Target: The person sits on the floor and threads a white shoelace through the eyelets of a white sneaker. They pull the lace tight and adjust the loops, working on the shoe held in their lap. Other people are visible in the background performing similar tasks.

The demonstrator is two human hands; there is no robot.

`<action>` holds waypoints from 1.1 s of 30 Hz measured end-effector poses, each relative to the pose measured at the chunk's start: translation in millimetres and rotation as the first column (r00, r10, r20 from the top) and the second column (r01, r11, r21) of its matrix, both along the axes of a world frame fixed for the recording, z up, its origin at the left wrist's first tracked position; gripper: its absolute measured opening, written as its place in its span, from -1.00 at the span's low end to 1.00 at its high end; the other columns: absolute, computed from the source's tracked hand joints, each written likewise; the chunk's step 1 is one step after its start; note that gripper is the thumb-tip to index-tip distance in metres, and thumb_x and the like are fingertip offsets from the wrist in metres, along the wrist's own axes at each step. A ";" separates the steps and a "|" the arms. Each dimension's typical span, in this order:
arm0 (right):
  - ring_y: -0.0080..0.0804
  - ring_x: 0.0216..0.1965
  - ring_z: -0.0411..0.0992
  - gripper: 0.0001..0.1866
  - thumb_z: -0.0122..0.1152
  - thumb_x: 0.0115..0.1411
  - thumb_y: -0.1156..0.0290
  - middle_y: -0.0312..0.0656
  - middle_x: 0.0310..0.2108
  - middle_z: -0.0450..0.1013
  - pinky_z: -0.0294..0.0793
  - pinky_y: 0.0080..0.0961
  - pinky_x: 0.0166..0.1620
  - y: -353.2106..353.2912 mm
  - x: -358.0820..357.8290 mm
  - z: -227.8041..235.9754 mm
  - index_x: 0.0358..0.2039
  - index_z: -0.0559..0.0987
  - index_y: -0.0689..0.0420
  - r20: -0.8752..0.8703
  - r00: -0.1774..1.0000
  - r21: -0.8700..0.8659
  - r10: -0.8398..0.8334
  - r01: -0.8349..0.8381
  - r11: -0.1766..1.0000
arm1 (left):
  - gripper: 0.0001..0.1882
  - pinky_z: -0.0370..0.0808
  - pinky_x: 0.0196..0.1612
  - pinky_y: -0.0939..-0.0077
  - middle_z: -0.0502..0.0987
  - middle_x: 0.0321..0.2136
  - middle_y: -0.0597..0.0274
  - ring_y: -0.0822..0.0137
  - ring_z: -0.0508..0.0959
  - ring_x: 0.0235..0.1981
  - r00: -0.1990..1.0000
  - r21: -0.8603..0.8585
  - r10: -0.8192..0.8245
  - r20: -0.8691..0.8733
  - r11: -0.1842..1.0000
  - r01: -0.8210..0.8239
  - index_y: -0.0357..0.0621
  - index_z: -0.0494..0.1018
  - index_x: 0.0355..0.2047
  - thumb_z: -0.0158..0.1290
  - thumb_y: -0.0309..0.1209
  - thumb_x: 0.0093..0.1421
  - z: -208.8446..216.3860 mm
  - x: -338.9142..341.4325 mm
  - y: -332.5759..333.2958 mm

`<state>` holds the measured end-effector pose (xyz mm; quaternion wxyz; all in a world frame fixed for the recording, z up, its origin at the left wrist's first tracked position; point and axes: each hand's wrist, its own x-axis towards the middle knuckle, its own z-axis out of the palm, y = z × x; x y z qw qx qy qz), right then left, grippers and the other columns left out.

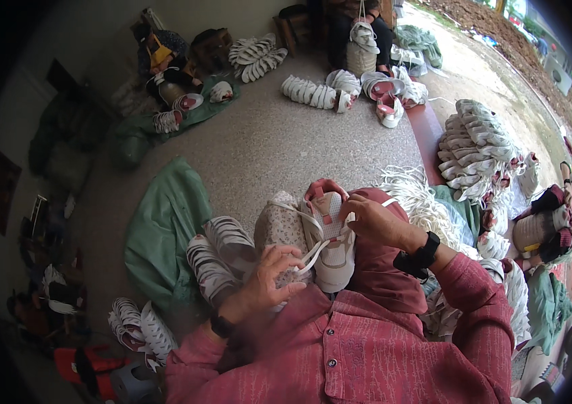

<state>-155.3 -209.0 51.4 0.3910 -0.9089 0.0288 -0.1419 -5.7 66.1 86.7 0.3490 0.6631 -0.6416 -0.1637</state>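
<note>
Here, on my feed, a white and pink shoe (334,275) sits at the centre of the frame, toe toward the lower edge, against the maroon trousers (383,269). My left hand (271,277) is beside it, thumb and fingers apart, a white lace (315,252) at the fingertips; I can't tell whether they grip it. My right hand (370,221) has its fingers curled close together at the shoe's upper right edge, and I can't make out what they pinch.

Left of centre, a green sack (168,232) slumps on the floor (252,145), its contents hidden from me. Nested shoe uppers (230,244) lie next to it. Toward the upper left, a green sheet (199,120) bears more shoe pieces (167,121). At upper right I see a pale green bag (420,39); I can't tell what it holds.
</note>
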 end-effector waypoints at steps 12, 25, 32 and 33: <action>-0.10 -0.24 0.55 -0.77 0.18 0.18 0.43 -0.07 -0.14 0.37 0.56 -0.19 -0.25 26.3 1.4 1.6 -0.15 0.48 0.20 -0.237 0.969 -0.380 0.069 -0.158 0.911 | -0.48 0.34 0.14 0.17 0.42 -0.05 0.12 0.05 0.41 0.04 0.943 -0.110 -0.027 0.331 0.992 0.067 -0.13 0.47 -0.17 0.39 -0.17 -0.08 -14.5 7.7 -82.3; -0.02 -0.31 0.51 -0.90 0.09 0.29 0.43 -0.09 -0.25 0.39 0.47 -0.15 -0.30 -82.3 -90.5 15.9 -0.24 0.44 0.18 -0.183 0.916 -0.503 -0.357 0.225 0.835 | -0.56 0.33 0.10 0.22 0.41 -0.16 0.16 0.08 0.42 -0.05 0.978 -0.143 0.006 0.206 0.989 0.024 -0.11 0.47 -0.33 0.42 -0.24 -0.15 -25.2 7.0 -89.7; -0.06 -0.35 0.53 -0.67 0.31 0.20 0.14 -0.10 -0.28 0.45 0.51 -0.19 -0.32 -5.5 -44.9 27.9 -0.24 0.53 0.15 -0.206 0.977 -0.248 -0.053 0.000 0.969 | -0.71 0.31 0.00 0.24 0.43 -0.28 0.17 0.12 0.42 -0.17 0.940 -0.034 0.160 0.302 0.987 -0.157 -0.10 0.43 -0.44 0.32 -0.31 -0.07 -41.2 13.4 -52.3; -0.05 -0.35 0.53 -0.68 0.31 0.20 0.15 -0.10 -0.28 0.45 0.52 -0.19 -0.32 3.7 -35.4 19.4 -0.25 0.53 0.15 -0.191 0.981 -0.250 -0.033 -0.016 0.968 | -0.73 0.31 -0.03 0.24 0.43 -0.30 0.18 0.12 0.42 -0.18 0.945 -0.043 0.146 0.293 0.989 -0.139 -0.10 0.42 -0.45 0.30 -0.33 -0.05 -44.0 15.5 -51.4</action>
